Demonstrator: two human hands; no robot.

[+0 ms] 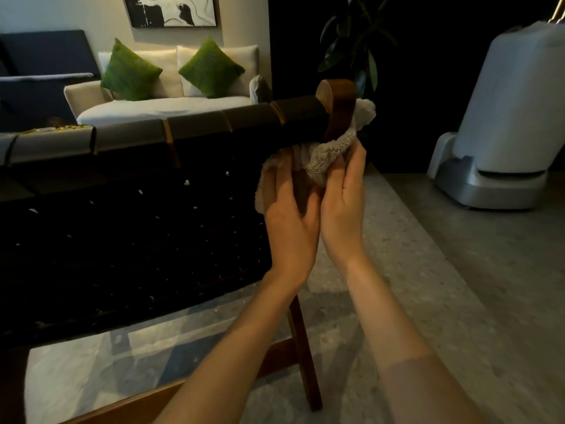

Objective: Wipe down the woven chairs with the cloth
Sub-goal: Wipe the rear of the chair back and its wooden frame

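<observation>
- cloth [331,156]: soft terry-like fabric, fluffy looped pile, matt, beige
- chair straps [137,228]: dark flat bands woven in a grid, smooth, leather-like; the wraps on the top rail show a dull sheen
- chair frame [341,108]: brown wood, smooth, satin finish, light gloss on the rounded post top
- sofa [159,110]: off-white upholstery fabric, matt
- cushions [130,71]: green plush, velvety nap
- floor [458,246]: speckled, stone-like, matt
- rug [91,371]: flat textile, matt, weave unclear
- machine [513,96]: white and grey hard plastic, smooth, semi-gloss
- plant [331,60]: waxy, glossy leaves
</observation>
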